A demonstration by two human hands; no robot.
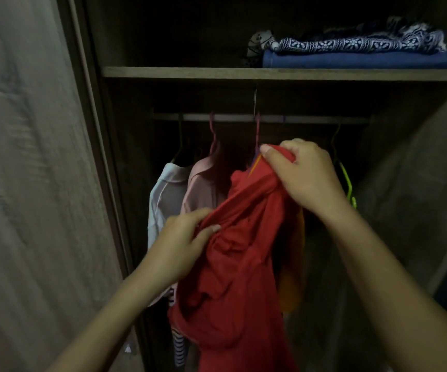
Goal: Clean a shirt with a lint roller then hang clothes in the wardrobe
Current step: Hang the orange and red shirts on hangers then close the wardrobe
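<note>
A red shirt [241,264] hangs bunched in front of the open wardrobe, below the clothes rail [244,118]. My right hand [305,175] grips the shirt's top near a pink hanger hook [257,135] on the rail. Lower left, my left hand [182,245] pinches a fold of the red fabric. An orange garment [294,285] shows behind the shirt. No lint roller is in view.
A white shirt [163,200] and a pink shirt [201,189] hang at the left on the rail. An empty green hanger [347,181] hangs at the right. Folded blue and patterned clothes [361,52] lie on the upper shelf [217,73]. The wardrobe door [29,183] stands at left.
</note>
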